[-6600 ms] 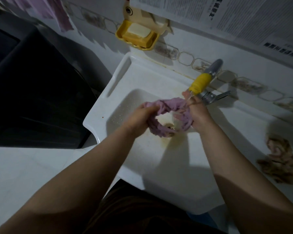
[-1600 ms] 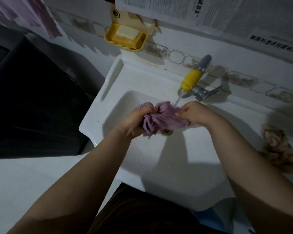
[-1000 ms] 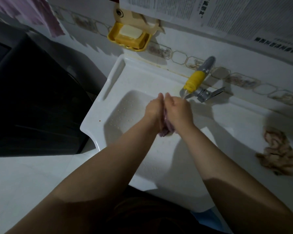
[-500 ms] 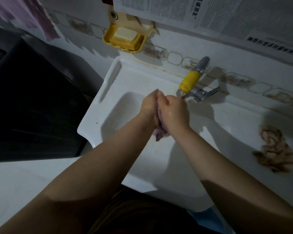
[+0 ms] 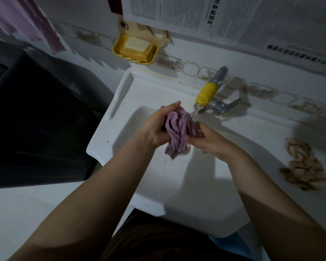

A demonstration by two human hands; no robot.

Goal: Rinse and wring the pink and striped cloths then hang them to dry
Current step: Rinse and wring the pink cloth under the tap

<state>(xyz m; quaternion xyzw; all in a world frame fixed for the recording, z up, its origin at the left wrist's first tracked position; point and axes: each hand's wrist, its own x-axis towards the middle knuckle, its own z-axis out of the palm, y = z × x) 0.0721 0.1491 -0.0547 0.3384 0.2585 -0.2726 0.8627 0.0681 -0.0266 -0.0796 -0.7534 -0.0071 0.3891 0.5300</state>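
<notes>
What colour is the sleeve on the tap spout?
Yellow: the sleeve covers the grey tap near its outlet, seen in the head view.

Both hands hold the bunched cloth (image 5: 178,132) over the sink (image 5: 151,95) basin, under the tap (image 5: 208,93); another cloth (image 5: 302,165) lies on the sink's right ledge.

This was a home washing corner. A white moulded plastic sink (image 5: 120,102) sat against a tiled wall, fed by a grey tap with a yellow rubber sleeve (image 5: 208,92). A yellow wall-mounted soap dish holding a pale bar (image 5: 135,50) hung above, under newspaper sheets pasted to the wall (image 5: 233,19).
</notes>
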